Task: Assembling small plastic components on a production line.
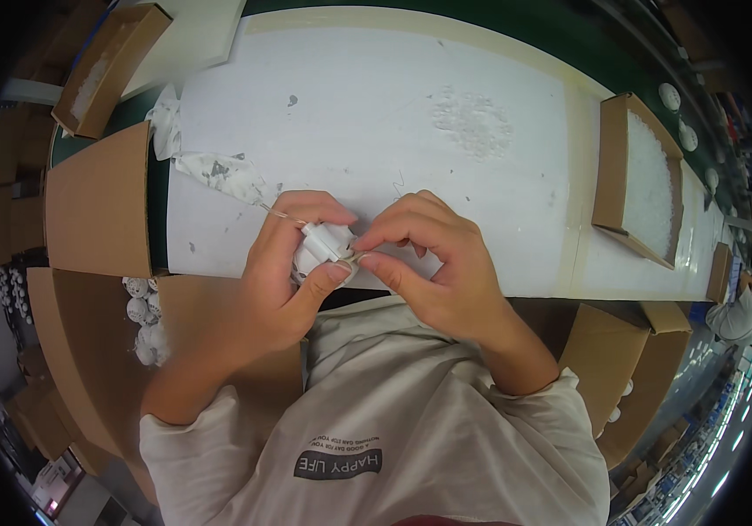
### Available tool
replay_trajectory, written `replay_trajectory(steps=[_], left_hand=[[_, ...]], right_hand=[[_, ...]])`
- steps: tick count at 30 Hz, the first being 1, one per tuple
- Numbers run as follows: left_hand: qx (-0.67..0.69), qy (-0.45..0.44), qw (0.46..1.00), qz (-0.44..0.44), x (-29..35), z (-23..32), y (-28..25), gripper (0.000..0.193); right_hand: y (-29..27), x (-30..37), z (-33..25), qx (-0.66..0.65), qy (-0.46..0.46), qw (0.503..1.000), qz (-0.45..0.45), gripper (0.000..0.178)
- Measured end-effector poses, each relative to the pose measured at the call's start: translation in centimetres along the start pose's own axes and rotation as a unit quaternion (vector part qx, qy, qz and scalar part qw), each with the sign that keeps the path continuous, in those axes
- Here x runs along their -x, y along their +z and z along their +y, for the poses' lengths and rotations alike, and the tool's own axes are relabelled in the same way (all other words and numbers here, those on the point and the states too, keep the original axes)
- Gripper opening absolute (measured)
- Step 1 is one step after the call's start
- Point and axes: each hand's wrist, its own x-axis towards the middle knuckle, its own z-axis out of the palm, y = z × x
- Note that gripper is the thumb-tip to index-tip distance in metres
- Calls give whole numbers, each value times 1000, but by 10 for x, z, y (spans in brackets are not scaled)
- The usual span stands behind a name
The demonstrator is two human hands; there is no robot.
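Over the near edge of the white-topped table (376, 96), the left hand (277, 280) grasps a rounded white part (325, 244), thumb against its lower side. Close by, the right hand (437, 263) brings thumb and forefinger to the part's right side; whether they pinch anything, I cannot tell. Beyond, a thin wire (283, 215) reaches toward a crumpled white strip (227, 175). Farther right stands an open cardboard box (608, 171) of whitish pieces (652, 184).

Left hand (284, 282) and right hand (435, 263): two hands. White plastic unit (327, 241): one. Worktop (358, 96): one. Shallow cardboard boxes of clear pieces: two, far left (127, 70) and right (613, 162). Open cartons with white balls: two; near left (86, 351), at least four balls (137, 309); near right (602, 351), at least two (614, 415). Co-worker (733, 317), right: one.
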Motion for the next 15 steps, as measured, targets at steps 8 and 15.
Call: replay_trajectory(steps=[8,15], left_hand=[[-7,-24,1000,6,1,5,3,48],[-27,-10,999,-31,-2,12,-1,38]], right_hand=[[25,12,2,-120,23,989,86,13],[34,14,10,-174,-9,971,165,11]])
